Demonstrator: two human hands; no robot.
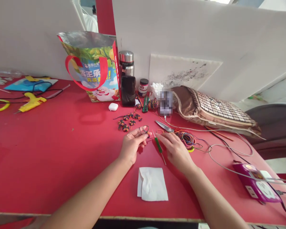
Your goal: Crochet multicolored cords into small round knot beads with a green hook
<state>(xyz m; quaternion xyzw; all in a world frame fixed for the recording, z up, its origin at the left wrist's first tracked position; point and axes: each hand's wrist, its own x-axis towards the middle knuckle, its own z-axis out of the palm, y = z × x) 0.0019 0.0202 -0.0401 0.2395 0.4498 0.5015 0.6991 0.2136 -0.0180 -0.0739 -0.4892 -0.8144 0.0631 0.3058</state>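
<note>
Between the thumb and fingers of my left hand is a small multicoloured cord knot, with a dark loop of cord rising above the fingertips. My right hand is palm down over the table, fingers stretched forward and loosely bent. Its fingertips are right beside a thin pointed tool with a green handle; whether they touch it I cannot tell. Just beyond that hand are scissors, blades showing and handles partly hidden, and a coil of multicoloured cord. Several finished-looking cord knots lie beyond my left hand.
A folded white tissue lies near me. Behind stand a printed bag, a phone, a steel flask and a jar. Right: a cushion, cables and a purple power strip. Left: a yellow glue gun.
</note>
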